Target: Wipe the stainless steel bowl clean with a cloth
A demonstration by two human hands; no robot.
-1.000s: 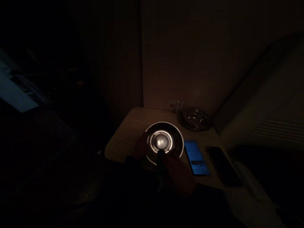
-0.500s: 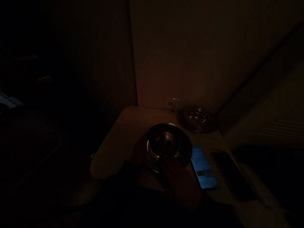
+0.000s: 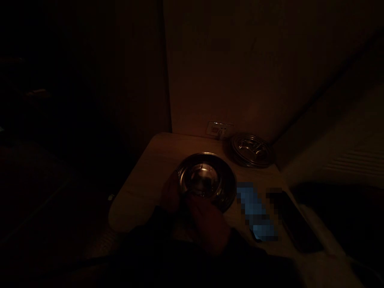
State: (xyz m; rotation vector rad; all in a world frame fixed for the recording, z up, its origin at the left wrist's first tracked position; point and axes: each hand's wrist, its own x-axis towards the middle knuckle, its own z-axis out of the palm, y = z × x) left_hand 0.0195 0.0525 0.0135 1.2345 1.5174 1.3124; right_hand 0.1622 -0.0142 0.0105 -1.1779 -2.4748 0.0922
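Both of my hands meet at the near rim of a round steel bowl (image 3: pixel 207 180) on the small wooden table (image 3: pixel 144 180): my left hand (image 3: pixel 170 194) touches its left edge, my right hand (image 3: pixel 207 222) its front. I cannot tell how the fingers are set in this dark. Beside the bowl lies a lit phone (image 3: pixel 256 212), then a dark phone (image 3: pixel 295 222); a steel plate (image 3: pixel 252 150) sits behind.
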